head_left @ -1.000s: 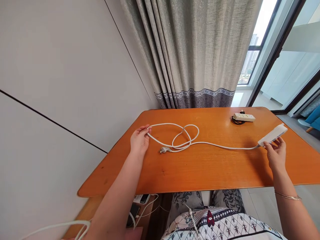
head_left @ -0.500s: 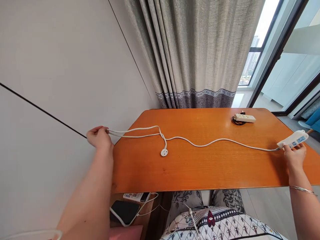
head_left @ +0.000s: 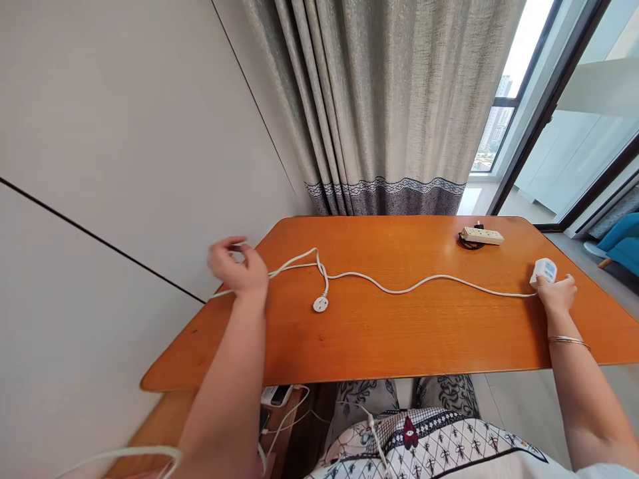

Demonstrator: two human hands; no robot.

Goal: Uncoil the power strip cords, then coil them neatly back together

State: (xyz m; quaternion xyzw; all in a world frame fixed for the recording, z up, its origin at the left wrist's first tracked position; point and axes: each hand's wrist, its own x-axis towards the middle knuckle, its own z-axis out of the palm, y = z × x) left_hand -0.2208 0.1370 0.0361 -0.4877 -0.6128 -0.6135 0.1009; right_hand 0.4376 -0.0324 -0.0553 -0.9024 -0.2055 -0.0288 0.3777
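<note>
Firm hold on the right: the right hand (head_left: 556, 293) is closed around a chunky white plastic power strip (head_left: 544, 270), thumb near the cable end, socket face tipped up towards the viewer. Call the round-faced white plug (head_left: 320, 304) the landmark — the strip is well off to its right. Left hand (head_left: 242, 273) is raised to the left of the plug with fingers loosely half-curled. The long white cable (head_left: 439, 276) passes behind that wrist; can't tell whether the fingertips have hold of anything.

So how far along? Right of the plug, I'd call the cable pretty much sorted: one single run, gently wavy, no loops, lying on the glossy orange wooden table (head_left: 399, 339). Left of the plug it's not there yet — the cable is doubled back, and it crosses itself just beyond the plug, so I'd say that folded stretch is what's left.

Also around: a cream rectangular power strip (head_left: 482, 235) with a bundled black cord (head_left: 469, 245), beyond the plug and to its right, touched by neither hand.
</note>
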